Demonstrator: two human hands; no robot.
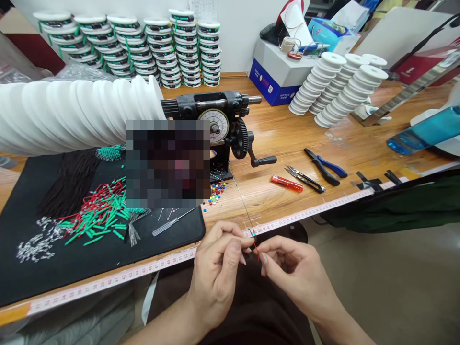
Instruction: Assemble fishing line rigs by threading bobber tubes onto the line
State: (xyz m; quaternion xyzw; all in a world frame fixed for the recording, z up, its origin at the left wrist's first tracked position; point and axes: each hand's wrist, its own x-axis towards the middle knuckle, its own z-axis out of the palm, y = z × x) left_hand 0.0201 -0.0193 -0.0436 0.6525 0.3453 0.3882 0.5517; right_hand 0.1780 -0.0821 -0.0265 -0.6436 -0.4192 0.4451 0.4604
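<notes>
Seen from the wearer's head, with twelve o'clock straight ahead, a long wooden workbench [287, 143] fills the view, a tape measure [309, 213] running along its near edge. At eleven, a black hand-crank winder [223, 112] carries a long row of white spools [68, 115] on its shaft, and a pixelated patch hides the area in front of it. Stacks of green-banded spools [183, 48] stand behind. At one, more white spools [345, 86] lie beside a blue box [271, 85].

At ten, a black mat [32, 258] bears loose heaps of black strands [70, 184], red and green tubes [97, 211] and silver bits [39, 242]. At two lie blue-handled pliers [323, 165], scissors [305, 179] and a red lighter [286, 183].

The left hand [215, 273] and right hand [294, 273] nearly meet below the bench edge, each pinching narrowly, thumb against forefinger, on a thin line [244, 206] with a red sleeve [256, 249]. The line rises toward the winder.
</notes>
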